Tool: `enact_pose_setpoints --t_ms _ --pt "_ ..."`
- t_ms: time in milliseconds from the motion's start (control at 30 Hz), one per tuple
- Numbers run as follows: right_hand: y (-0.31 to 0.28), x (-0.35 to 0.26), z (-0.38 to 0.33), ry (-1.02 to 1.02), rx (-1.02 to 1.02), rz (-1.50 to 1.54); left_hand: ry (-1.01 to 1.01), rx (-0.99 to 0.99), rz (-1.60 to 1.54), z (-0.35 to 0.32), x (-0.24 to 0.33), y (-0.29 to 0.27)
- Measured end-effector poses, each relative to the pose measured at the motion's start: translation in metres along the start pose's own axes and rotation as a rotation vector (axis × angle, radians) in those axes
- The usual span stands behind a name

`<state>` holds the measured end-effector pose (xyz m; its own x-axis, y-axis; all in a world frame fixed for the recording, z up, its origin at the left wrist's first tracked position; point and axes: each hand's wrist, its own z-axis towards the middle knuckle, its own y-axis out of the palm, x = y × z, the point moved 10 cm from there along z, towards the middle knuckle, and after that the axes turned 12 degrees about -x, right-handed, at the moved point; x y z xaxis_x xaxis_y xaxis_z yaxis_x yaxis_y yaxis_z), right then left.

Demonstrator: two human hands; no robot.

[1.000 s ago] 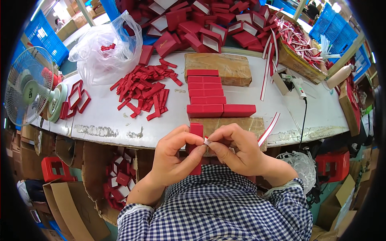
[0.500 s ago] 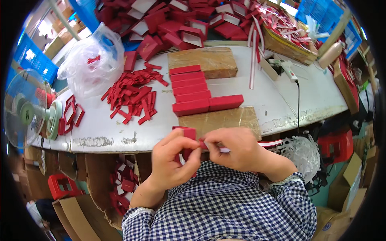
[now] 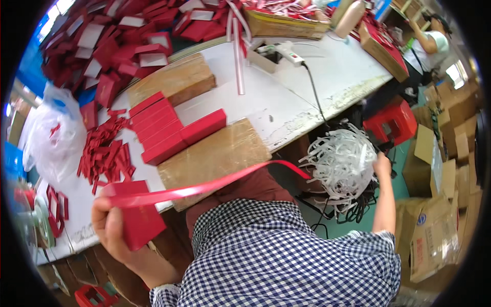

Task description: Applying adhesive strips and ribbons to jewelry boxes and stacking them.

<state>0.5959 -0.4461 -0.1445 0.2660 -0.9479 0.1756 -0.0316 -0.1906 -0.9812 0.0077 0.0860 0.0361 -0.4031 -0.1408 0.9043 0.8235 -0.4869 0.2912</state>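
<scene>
- Both hands are now well apart, no more meeting at the table's front edge: the left hand (image 3: 115, 225) is at the left of the near brown block (image 3: 235, 148), and the right hand (image 3: 382, 166) is far to its right.
- Left fingers are closed around the red box (image 3: 140, 220), just beside the left end of the near brown block, and the red ribbon (image 3: 220, 181) runs from this same hand.
- As for the right hand, it is beside the bundle of white strips (image 3: 342, 158), to the right of the near brown block; its fingertips are not clear, so I cannot tell if it grasps something.
- I judge the red box light and rather stiff, with corners which can be dented; its side edges seem the best place to hold.
- The red ribbon crosses over the near brown block and curls at its free end; it looks soft, shiny and perhaps slippery, so a pinch close to the end should serve.
- On the red box I can read no writing; a carton (image 3: 432, 243), far right of the near brown block, carries red print and a round blue mark.
</scene>
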Motion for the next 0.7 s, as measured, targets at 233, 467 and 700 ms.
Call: enact_pose_setpoints --t_ms 233,467,700 --pt "-0.215 -0.269 -0.136 -0.895 0.272 1.182 -0.089 -0.355 0.129 -0.007 -0.015 0.084" --pt "-0.280 -0.478 -0.329 -1.850 0.243 1.014 0.087 -0.315 0.299 -0.017 0.021 0.062" --pt "-0.246 -0.510 -0.300 -1.682 -0.429 1.588 0.052 -0.188 -0.525 -0.027 -0.025 0.008"
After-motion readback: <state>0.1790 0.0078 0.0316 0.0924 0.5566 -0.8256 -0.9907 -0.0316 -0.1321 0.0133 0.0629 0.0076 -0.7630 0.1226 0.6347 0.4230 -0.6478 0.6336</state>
